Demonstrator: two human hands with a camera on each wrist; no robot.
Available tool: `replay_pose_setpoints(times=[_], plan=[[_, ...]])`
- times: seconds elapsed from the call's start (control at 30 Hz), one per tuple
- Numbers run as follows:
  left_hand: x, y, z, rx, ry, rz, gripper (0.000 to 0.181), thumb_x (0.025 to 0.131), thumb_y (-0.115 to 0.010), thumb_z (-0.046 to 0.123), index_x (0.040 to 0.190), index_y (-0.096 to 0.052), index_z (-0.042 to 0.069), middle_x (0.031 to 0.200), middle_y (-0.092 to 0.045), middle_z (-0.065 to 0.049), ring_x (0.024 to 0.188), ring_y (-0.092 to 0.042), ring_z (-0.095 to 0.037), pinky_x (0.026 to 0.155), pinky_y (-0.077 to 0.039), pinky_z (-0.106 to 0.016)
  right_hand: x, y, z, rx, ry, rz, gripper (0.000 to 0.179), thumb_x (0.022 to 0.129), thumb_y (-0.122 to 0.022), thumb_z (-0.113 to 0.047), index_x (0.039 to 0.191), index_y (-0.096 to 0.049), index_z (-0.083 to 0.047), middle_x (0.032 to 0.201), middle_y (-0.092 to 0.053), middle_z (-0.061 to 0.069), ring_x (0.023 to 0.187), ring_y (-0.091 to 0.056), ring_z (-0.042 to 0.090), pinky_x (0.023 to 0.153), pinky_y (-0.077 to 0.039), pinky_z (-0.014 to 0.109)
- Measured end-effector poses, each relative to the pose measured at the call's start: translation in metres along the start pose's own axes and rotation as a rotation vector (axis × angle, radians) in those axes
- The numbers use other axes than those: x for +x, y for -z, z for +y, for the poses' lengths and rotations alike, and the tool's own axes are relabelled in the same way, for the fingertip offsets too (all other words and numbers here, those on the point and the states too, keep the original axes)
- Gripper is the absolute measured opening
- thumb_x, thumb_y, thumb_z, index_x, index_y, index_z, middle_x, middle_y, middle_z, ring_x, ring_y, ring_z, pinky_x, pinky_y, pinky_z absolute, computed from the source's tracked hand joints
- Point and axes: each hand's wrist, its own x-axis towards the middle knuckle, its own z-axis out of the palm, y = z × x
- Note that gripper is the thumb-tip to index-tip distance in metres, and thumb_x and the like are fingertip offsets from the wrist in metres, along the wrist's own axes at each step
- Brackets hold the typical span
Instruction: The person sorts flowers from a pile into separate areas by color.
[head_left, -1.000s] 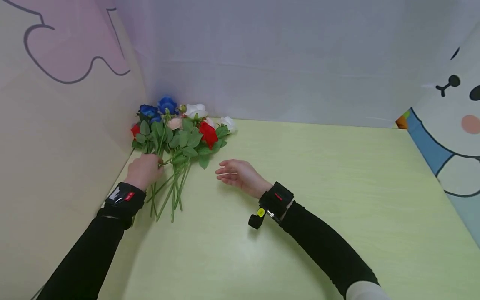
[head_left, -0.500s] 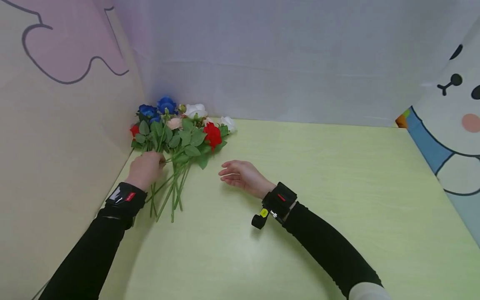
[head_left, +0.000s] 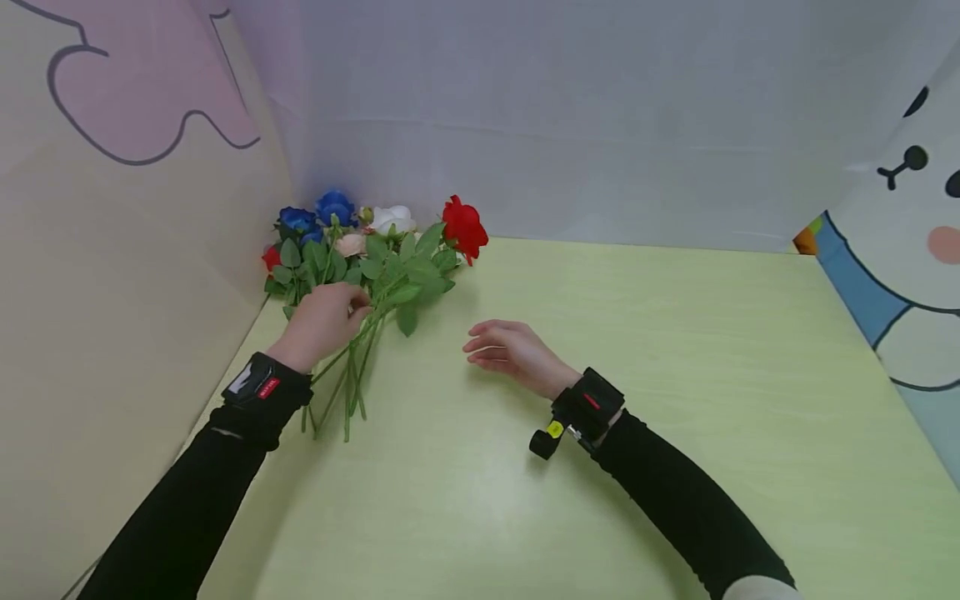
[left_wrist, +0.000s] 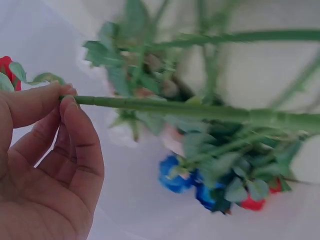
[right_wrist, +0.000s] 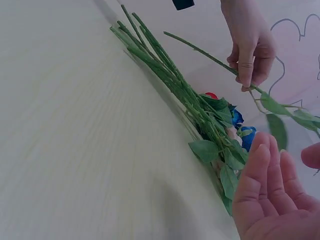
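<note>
In the head view my left hand [head_left: 324, 323] pinches the green stem of a red rose [head_left: 467, 228] between thumb and fingertips. The left wrist view shows that stem [left_wrist: 175, 108] running away from the fingertips, raised above the other flowers. Leaves hang from it past the hand in the right wrist view. Below lies a pile of flowers: blue roses [head_left: 335, 208], a white rose [head_left: 393, 219], a pale pink rose [head_left: 350, 244] and another red bloom [head_left: 271, 259]. My right hand [head_left: 517, 354] hovers over the table, fingers slightly bent and holding nothing.
The pale yellow-green table [head_left: 637, 375] meets a plain back wall [head_left: 562, 125] right behind the blooms. A left side wall [head_left: 135, 292] with a pink drawing stands close to my left arm. Loose stems [right_wrist: 155, 57] of the pile point toward me.
My left hand has moved right and up with the red rose, whose bloom has risen from among the others to the upper right. My right hand has shifted slightly right.
</note>
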Motion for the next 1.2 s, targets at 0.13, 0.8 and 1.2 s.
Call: replay_pose_setpoints(times=[0.13, 0.8, 1.2], plan=[[0.01, -0.001, 0.022, -0.132, -0.037, -0.038, 0.019, 0.096, -0.056, 0.013, 0.107, -0.065, 0.002, 0.096, -0.063, -0.014, 0.078, -0.057, -0.026, 0.07, -0.046, -0.04, -0.01, 0.01, -0.001, -0.042, 0.021, 0.011, 0.039, 0.101, -0.042, -0.016, 0.13, -0.043, 0.01, 0.116, -0.058, 0.025, 0.095, -0.063, 0.023, 0.088, -0.051, 0.028], [0.067, -0.063, 0.103, -0.853, -0.014, -0.208, 0.03, 0.095, -0.058, 0.022, 0.114, -0.061, -0.001, 0.101, -0.062, -0.017, 0.089, -0.058, -0.036, 0.075, -0.051, -0.03, -0.045, 0.042, 0.01, -0.147, 0.071, 0.0, 0.043, 0.103, -0.037, -0.021, 0.131, -0.04, 0.011, 0.124, -0.051, 0.032, 0.116, -0.048, 0.047, 0.099, -0.043, 0.042], [0.083, -0.104, 0.127, -0.983, 0.031, -0.23, 0.031, 0.095, -0.058, 0.024, 0.114, -0.06, 0.0, 0.101, -0.06, -0.02, 0.099, -0.053, -0.044, 0.088, -0.043, -0.054, -0.047, 0.039, 0.013, 0.025, 0.03, -0.04, 0.043, 0.102, -0.04, -0.023, 0.132, -0.038, 0.007, 0.111, -0.06, 0.017, 0.104, -0.059, 0.029, 0.102, -0.039, 0.047]])
